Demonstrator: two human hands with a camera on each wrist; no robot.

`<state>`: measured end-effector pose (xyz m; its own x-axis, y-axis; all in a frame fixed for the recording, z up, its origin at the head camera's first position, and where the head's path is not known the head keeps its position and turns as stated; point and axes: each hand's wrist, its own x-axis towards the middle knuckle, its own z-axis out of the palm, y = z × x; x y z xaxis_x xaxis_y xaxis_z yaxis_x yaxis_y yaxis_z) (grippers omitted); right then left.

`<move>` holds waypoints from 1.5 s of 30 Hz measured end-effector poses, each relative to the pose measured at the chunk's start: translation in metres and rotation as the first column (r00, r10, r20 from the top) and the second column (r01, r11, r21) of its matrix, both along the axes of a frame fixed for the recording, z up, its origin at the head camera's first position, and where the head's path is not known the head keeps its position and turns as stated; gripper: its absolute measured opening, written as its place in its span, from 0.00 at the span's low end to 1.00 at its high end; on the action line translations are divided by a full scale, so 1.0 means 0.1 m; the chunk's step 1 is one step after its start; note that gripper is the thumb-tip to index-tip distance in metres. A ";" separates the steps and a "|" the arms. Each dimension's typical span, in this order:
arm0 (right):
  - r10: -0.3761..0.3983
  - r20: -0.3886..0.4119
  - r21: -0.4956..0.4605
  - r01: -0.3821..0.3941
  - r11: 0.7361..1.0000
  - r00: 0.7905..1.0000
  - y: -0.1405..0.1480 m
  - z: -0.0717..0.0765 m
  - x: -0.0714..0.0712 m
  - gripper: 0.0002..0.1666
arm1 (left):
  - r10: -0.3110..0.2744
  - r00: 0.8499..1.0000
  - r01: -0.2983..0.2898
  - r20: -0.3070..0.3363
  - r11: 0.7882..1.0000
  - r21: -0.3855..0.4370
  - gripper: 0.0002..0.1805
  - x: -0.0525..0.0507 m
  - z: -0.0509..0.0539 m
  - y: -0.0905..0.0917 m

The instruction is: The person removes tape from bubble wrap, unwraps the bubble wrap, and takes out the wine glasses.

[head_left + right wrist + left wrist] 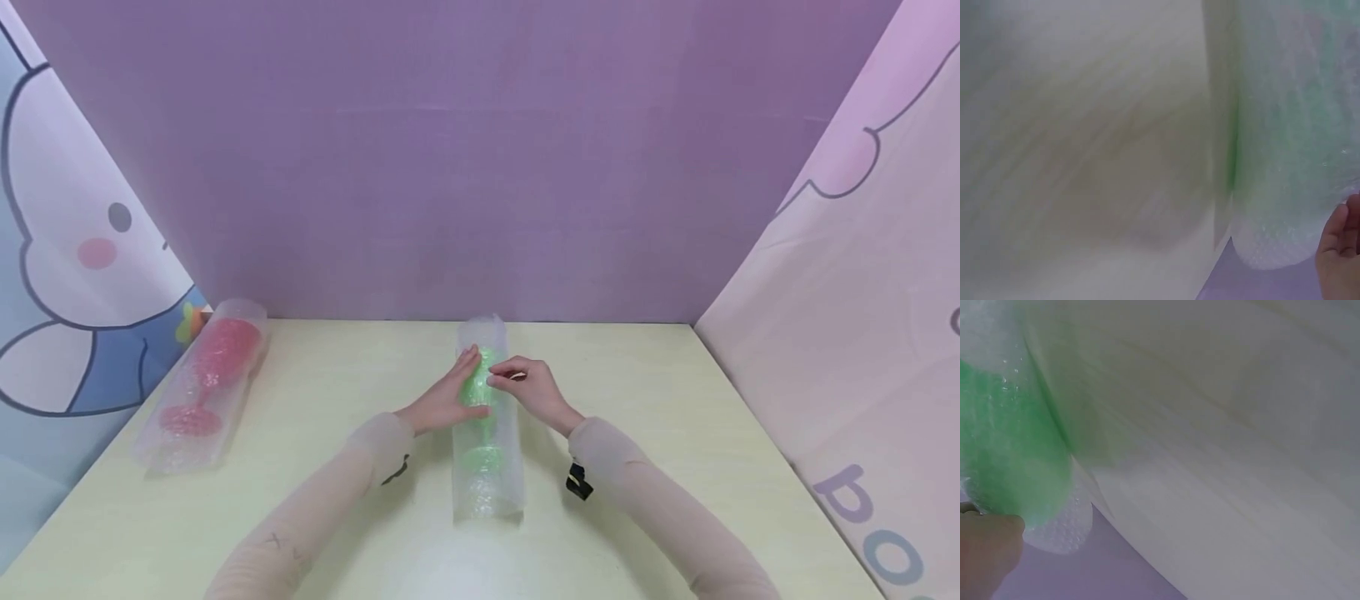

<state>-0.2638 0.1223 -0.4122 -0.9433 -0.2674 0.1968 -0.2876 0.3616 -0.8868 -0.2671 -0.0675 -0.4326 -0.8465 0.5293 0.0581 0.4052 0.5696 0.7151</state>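
A green goblet-shaped thing [481,458] lies lengthwise on the table, rolled in clear bubble wrap [486,502]. My left hand [444,400] rests on the roll from the left, its thumb spread away from straight fingers. From the right, my right hand [534,390] pinches at the wrap's surface with thumb and forefinger close together. Whatever small part lies between those fingertips is too small to make out. In the right wrist view, the fingers [1334,230] touch the wrap at the right edge. The left wrist view shows part of the left hand [988,550] against the roll.
Far left on the pale table [622,367] lies a second bubble-wrapped roll [168,450] with a red goblet-shaped thing [225,350] inside. A purple panel [480,167] stands behind the table. Printed cloths [847,317] flank it on both sides.
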 end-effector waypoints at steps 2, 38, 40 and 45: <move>0.011 -0.014 0.001 -0.011 1.000 1.000 -0.03 -0.02 -0.03 0.13 | -0.002 1.000 0.002 -0.005 1.000 0.001 0.51 0.00 0.00 0.01; 0.078 0.030 0.081 -0.080 0.993 0.997 0.04 -0.13 -0.10 0.16 | -0.023 1.000 0.023 -0.010 1.000 -0.020 0.55 0.01 -0.04 0.02; 0.082 0.039 0.066 -0.084 0.994 0.996 0.05 -0.12 -0.10 0.16 | -0.017 1.000 0.016 -0.009 1.000 -0.023 0.56 0.00 -0.04 0.02; 0.085 0.041 0.055 -0.087 0.995 0.996 0.10 -0.12 -0.11 0.13 | -0.017 1.000 0.017 -0.002 1.000 -0.018 0.57 -0.01 -0.04 0.03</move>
<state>-0.2748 0.1321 -0.4240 -0.9227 -0.3579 0.1435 -0.2863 0.3867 -0.8766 -0.2680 -0.0640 -0.4370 -0.8374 0.5442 0.0506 0.4165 0.5753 0.7040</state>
